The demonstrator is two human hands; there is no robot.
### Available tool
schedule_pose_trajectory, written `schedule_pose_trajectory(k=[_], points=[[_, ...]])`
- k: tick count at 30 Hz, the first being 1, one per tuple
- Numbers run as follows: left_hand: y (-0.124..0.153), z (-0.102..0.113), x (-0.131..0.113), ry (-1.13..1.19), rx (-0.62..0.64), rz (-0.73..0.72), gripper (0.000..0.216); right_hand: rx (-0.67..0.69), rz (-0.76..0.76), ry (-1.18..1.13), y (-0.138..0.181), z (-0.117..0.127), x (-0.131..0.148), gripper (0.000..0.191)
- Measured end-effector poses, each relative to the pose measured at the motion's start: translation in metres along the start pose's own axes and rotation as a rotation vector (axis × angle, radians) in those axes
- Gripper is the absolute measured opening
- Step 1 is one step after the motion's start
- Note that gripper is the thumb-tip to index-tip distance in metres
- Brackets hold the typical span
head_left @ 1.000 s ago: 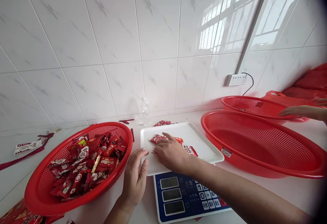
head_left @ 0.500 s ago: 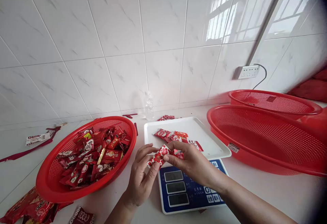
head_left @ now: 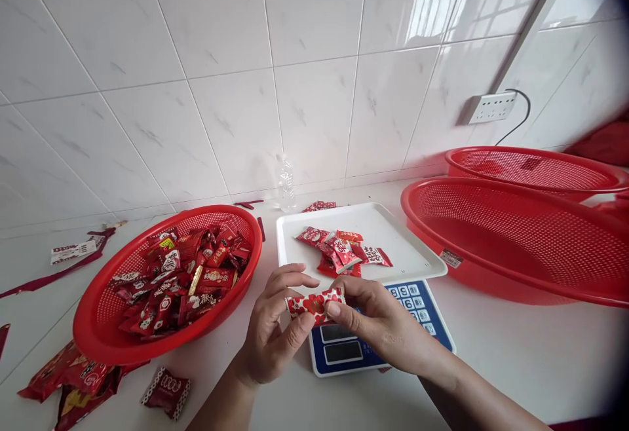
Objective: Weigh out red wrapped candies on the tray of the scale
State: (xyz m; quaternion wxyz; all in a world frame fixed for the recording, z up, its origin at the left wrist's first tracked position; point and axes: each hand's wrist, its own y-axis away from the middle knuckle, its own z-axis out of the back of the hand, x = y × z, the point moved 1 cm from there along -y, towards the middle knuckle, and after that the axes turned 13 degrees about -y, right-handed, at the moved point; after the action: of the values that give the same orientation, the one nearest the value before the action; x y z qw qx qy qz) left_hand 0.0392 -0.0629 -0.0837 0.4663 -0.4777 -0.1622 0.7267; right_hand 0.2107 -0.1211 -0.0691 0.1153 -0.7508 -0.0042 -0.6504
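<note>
Between both hands is a wrapped candy [head_left: 314,305], white with red flowers and crimped ends, held level above the front of the digital scale [head_left: 427,316]. My left hand [head_left: 275,326] pinches its left end between thumb and fingers. The right end is gripped by my right hand [head_left: 378,319], thumb on top. Behind them, the scale's white tray [head_left: 407,254] carries a small heap of red and white wrapped candies [head_left: 341,251]. My hands cover part of the scale's display and keys.
A red basket [head_left: 98,339] full of wrapped candies stands at left. Red packets [head_left: 73,378] and a dark red sachet [head_left: 166,393] lie before it. Two red baskets [head_left: 491,247] stand at right. A clear bottle [head_left: 285,185] is by the wall, below a power strip [head_left: 491,109].
The flowered candy has turned from slanted to level, and my right fingers have closed on its right end. The camera view has tilted down slightly.
</note>
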Motion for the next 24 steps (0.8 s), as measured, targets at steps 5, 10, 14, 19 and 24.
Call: schedule_pose_trajectory(k=[5, 10, 14, 19, 24], points=[[0.002, 0.001, -0.001, 0.064, -0.022, -0.044, 0.030, -0.021, -0.013, -0.029, 0.003, -0.005, -0.004, 0.041], [0.004, -0.001, -0.002, 0.084, -0.063, -0.010, 0.029, -0.031, 0.030, -0.106, 0.004, -0.012, -0.004, 0.043], [0.004, -0.003, -0.005, 0.194, -0.040, 0.044, 0.029, -0.048, 0.100, -0.196, 0.004, -0.013, -0.007, 0.042], [0.005, -0.003, -0.008, 0.347, 0.009, 0.163, 0.032, -0.015, 0.083, -0.302, 0.003, -0.011, -0.017, 0.041], [0.006, -0.002, -0.011, 0.432, 0.079, 0.228, 0.037, 0.057, 0.025, -0.437, 0.003, -0.008, -0.026, 0.037]])
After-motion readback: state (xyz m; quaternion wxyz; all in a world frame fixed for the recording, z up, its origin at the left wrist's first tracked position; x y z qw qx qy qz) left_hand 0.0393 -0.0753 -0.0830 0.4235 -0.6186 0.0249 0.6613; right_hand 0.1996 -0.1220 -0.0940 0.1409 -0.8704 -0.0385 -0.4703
